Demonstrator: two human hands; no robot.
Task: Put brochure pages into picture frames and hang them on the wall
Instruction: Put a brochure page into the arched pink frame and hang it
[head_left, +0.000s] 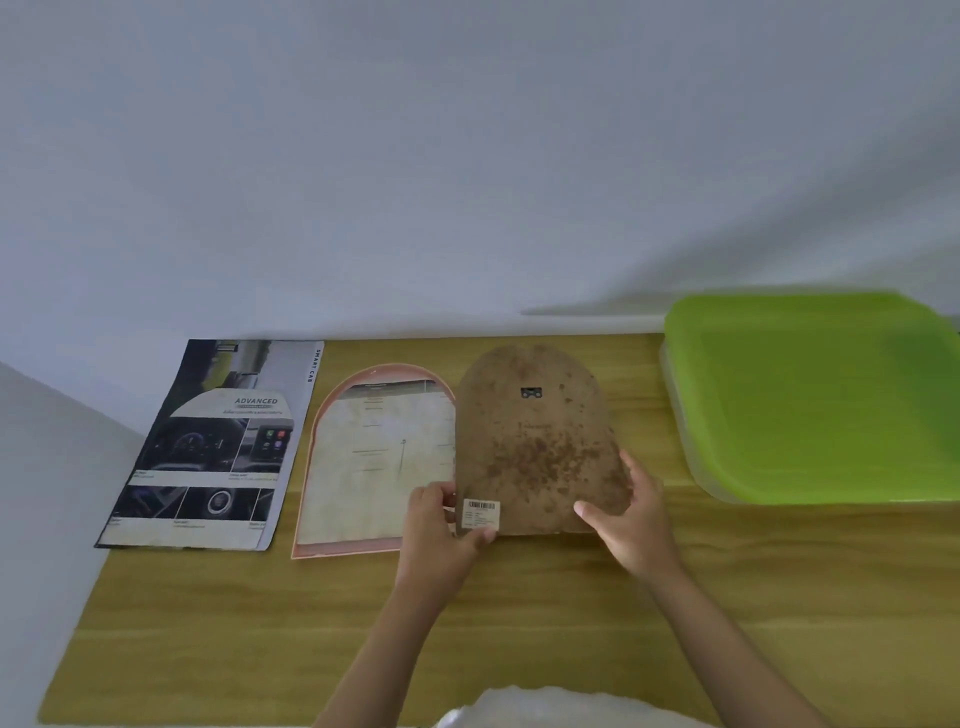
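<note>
An arch-shaped brown backing board (535, 441), stained with dark spots, is held just above the wooden table (519, 623). It shows a small metal hanger near its top and a barcode sticker at its lower left. My left hand (441, 525) grips its lower left corner at the sticker. My right hand (623, 509) grips its lower right edge. Left of it lies the pink arch-shaped picture frame (363, 467), face down, with a pale printed sheet inside. A car brochure page (213, 447) lies flat further left.
A box with a green lid (815, 395) stands at the table's back right. A plain white wall (467, 156) rises directly behind the table. Something white shows at the bottom edge near my body.
</note>
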